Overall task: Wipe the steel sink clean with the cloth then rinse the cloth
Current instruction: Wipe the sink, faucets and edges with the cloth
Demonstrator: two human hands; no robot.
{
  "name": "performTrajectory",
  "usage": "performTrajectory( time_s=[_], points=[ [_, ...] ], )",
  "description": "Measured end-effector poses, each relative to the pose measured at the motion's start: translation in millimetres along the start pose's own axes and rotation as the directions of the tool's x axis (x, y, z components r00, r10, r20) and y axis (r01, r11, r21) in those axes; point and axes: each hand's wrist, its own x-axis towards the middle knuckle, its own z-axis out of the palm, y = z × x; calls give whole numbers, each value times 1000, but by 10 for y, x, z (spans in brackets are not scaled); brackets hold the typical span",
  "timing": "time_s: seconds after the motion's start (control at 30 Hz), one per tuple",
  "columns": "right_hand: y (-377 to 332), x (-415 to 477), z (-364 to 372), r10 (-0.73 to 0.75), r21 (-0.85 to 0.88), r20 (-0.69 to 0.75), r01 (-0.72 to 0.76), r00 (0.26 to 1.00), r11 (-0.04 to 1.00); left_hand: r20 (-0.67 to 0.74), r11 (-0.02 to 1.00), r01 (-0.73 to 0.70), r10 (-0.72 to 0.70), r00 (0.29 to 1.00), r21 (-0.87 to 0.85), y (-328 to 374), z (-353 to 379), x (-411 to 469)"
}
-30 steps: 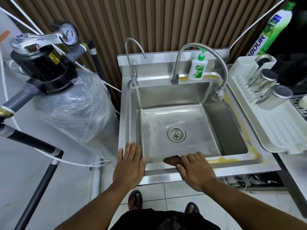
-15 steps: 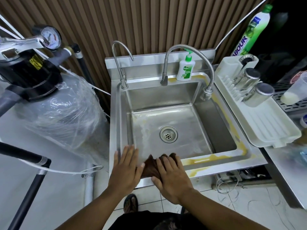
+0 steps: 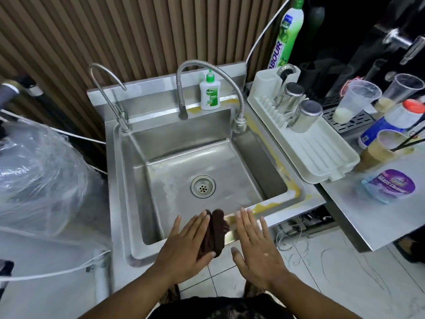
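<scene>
The cloth (image 3: 216,229), dark brown and bunched into folds, is found lying across the front rim of the steel sink (image 3: 119,180), its upper end just over the basin edge and its lower end hanging past the rim toward the floor.

The left hand (image 3: 184,247) is laid against the cloth's left side with the fingers straight; the grip is released, and the cloth is touched rather than clasped. Whether the thumb is tucked beneath the lower fold cannot be told. The right hand (image 3: 255,245) is held flat just to the right of the cloth, apart from it, fingers straight and spread, the grip released and nothing held.

Yellow residue (image 3: 271,206) is noted along the front rim right of the hands, up the right rim and on the back ledge. A round strainer (image 3: 202,186) is set in the basin floor. Two taps are mounted at the back: a thin gooseneck tap (image 3: 108,88) on the left and a flexible hose tap (image 3: 207,71) arched to the right corner. A white hand-wash bottle (image 3: 209,93) with a green pump is stood on the back ledge between them.

To the right, a white drying rack (image 3: 322,153) is placed beside the sink, with two steel tumblers (image 3: 308,116) upturned in it. A plastic-wrapped tank (image 3: 34,180) is seen to the left.
</scene>
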Motion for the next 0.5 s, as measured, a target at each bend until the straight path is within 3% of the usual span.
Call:
performTrajectory(
  time_s=[0.17, 0.5],
  points=[
    [582, -243, 88, 212, -95, -18, -213, 977, 973, -48, 996, -29, 33, 998, 87, 190, 55, 101],
    [1195, -343, 78, 227, -125, 22, -222, 974, 967, -42, 990, 35, -30, 999, 135, 598, 93, 510]
  ],
)
